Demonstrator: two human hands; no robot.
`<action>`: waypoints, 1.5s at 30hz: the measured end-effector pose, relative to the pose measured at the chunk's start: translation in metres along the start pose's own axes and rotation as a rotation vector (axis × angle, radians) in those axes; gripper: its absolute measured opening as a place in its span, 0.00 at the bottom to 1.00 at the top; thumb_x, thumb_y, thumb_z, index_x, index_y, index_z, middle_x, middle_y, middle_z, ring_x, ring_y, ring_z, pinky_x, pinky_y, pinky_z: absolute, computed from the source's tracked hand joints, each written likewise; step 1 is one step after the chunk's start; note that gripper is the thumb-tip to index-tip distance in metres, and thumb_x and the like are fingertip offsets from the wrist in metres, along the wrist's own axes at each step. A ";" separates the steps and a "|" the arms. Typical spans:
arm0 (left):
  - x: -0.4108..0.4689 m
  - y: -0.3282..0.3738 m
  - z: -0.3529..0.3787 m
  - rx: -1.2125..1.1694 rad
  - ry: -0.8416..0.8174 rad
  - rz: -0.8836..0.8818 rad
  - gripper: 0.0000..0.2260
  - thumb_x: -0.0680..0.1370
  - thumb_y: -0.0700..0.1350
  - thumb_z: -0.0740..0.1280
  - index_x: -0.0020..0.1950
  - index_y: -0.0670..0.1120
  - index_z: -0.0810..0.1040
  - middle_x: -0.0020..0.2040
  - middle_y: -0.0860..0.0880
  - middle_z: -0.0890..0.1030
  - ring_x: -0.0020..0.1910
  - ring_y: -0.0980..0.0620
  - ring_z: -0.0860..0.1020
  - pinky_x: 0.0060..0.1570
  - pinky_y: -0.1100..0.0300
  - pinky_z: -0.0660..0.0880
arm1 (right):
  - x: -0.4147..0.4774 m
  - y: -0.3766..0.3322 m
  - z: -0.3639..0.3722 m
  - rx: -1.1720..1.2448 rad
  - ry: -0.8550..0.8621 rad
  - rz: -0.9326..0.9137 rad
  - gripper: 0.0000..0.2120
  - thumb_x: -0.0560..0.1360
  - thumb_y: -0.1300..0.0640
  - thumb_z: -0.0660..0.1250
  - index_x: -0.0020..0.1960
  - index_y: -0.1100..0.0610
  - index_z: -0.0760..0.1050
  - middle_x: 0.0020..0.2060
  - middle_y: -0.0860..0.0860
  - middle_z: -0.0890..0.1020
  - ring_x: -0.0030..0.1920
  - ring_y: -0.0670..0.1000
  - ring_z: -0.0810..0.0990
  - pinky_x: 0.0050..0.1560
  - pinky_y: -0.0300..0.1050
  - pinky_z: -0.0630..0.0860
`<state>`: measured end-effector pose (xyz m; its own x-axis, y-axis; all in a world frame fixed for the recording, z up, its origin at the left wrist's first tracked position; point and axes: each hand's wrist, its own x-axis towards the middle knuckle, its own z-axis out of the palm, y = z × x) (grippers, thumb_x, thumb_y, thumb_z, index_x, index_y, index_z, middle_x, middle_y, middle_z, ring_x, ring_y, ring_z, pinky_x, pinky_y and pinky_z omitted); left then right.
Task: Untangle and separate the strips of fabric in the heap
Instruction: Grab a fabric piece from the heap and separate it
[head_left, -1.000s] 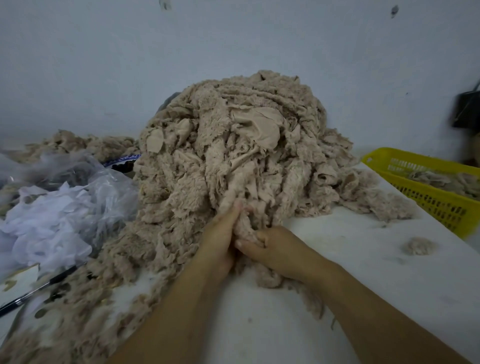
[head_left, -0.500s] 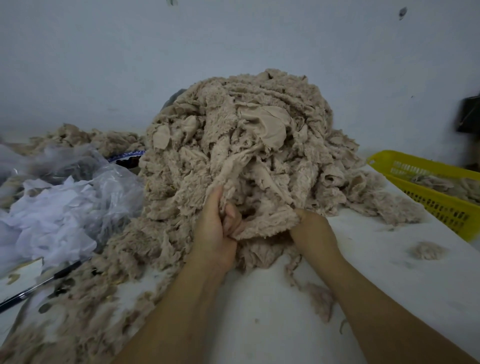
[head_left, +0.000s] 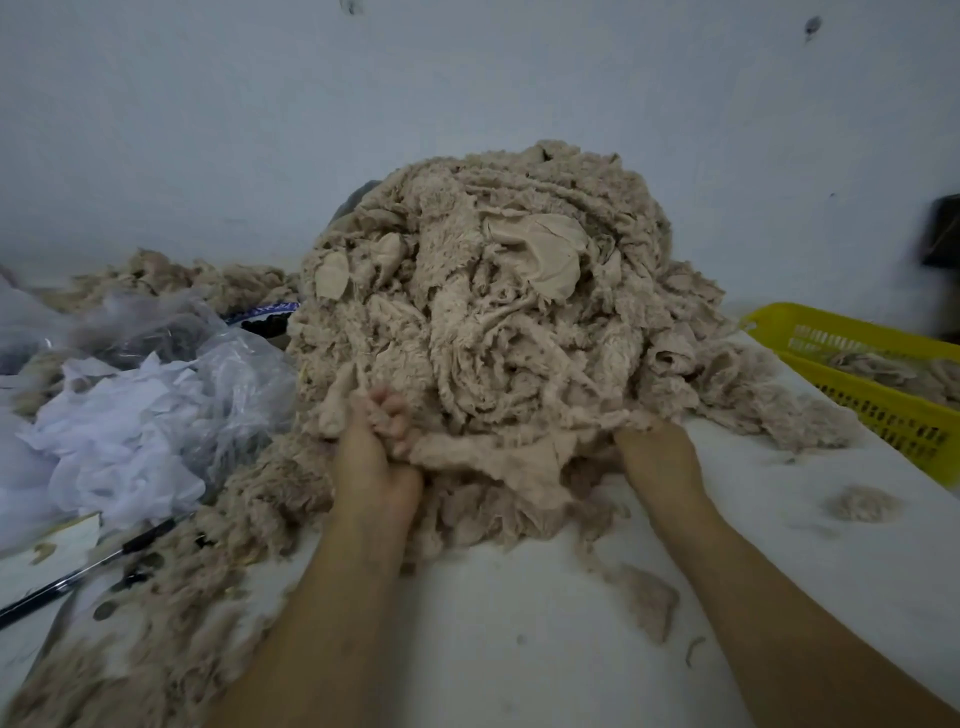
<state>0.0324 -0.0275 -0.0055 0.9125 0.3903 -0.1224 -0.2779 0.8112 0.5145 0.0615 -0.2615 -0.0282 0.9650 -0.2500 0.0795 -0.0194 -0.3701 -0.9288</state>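
A tall heap of tangled beige fleece strips (head_left: 498, 291) rises at the middle of the white table (head_left: 519, 623), against the wall. My left hand (head_left: 376, 452) grips one end of a beige strip (head_left: 488, 457) at the heap's front foot, fingers curled round it. My right hand (head_left: 657, 457) holds the other end of that strip, its fingers buried under the heap's edge and hidden. The strip is stretched between the two hands, with its lower part hanging onto the table.
Beige scraps (head_left: 156, 623) trail along the table's left front. Crumpled clear plastic and white cloth (head_left: 135, 415) lie at the left, with a dark pen (head_left: 78, 571) below. A yellow basket (head_left: 872, 379) holding strips stands at the right. A fluff tuft (head_left: 860, 504) lies near it.
My hands have moved apart, left going left and right going right, and the strip that was bunched between them is now pulled out wide at the heap's foot.
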 end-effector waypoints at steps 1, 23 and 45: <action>-0.003 -0.006 0.003 0.081 -0.054 -0.035 0.13 0.86 0.48 0.54 0.47 0.46 0.73 0.29 0.52 0.73 0.20 0.60 0.63 0.17 0.69 0.59 | -0.002 -0.001 0.004 0.028 -0.030 0.003 0.06 0.78 0.60 0.63 0.47 0.59 0.79 0.47 0.57 0.83 0.45 0.57 0.82 0.34 0.37 0.70; -0.047 -0.042 0.011 0.945 -0.487 0.012 0.06 0.72 0.52 0.75 0.48 0.58 0.86 0.48 0.56 0.87 0.49 0.57 0.85 0.43 0.65 0.80 | -0.009 -0.018 0.019 0.449 -0.128 0.316 0.13 0.81 0.60 0.52 0.45 0.54 0.74 0.33 0.54 0.80 0.35 0.55 0.80 0.38 0.51 0.77; -0.038 -0.025 0.018 0.486 -0.346 -0.046 0.21 0.77 0.56 0.66 0.60 0.42 0.83 0.60 0.40 0.83 0.60 0.43 0.81 0.57 0.49 0.78 | -0.041 -0.030 0.016 -0.227 -0.331 -0.725 0.16 0.73 0.41 0.56 0.56 0.46 0.73 0.47 0.38 0.67 0.43 0.40 0.71 0.42 0.38 0.70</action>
<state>0.0098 -0.0705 0.0021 0.9877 0.1290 0.0882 -0.1415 0.4998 0.8545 0.0264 -0.2254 -0.0098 0.7849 0.3835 0.4866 0.6190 -0.5190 -0.5895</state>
